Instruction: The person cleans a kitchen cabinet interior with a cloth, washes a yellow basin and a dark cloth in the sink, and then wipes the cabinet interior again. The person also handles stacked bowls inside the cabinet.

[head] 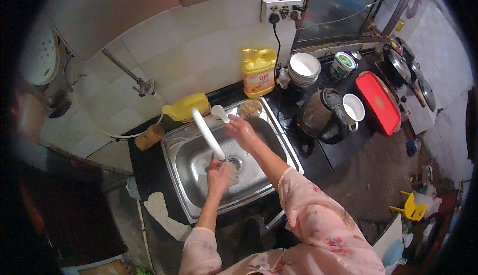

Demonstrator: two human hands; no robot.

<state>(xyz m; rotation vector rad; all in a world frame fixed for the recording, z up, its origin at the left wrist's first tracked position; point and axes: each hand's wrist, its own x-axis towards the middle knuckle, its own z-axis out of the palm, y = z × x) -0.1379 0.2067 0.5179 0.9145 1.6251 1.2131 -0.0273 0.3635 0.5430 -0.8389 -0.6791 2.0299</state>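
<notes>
My left hand (217, 178) is over the stainless steel sink (257, 179), directly under the end of the white tap spout (206, 133). It holds a pale, cloth-like item (233, 174) beside the drain (235, 163); the fingers partly hide it, and its exact kind is unclear. My right hand (242, 132) reaches to the back of the sink, its fingertips on a white tap lever (219, 113). Behind the spout, a yellow jug (188, 107) lies on its side. A brown scouring pad (250, 108) rests on the sink's back right corner.
A yellow detergent jug (258, 73) stands behind the sink. Stacked white bowls (304, 67), a dark kettle (320, 114), a white mug (353, 108) and a red tray (378, 103) occupy the right counter. Left are a brown sponge-like block (149, 136) and a beige cloth (160, 213).
</notes>
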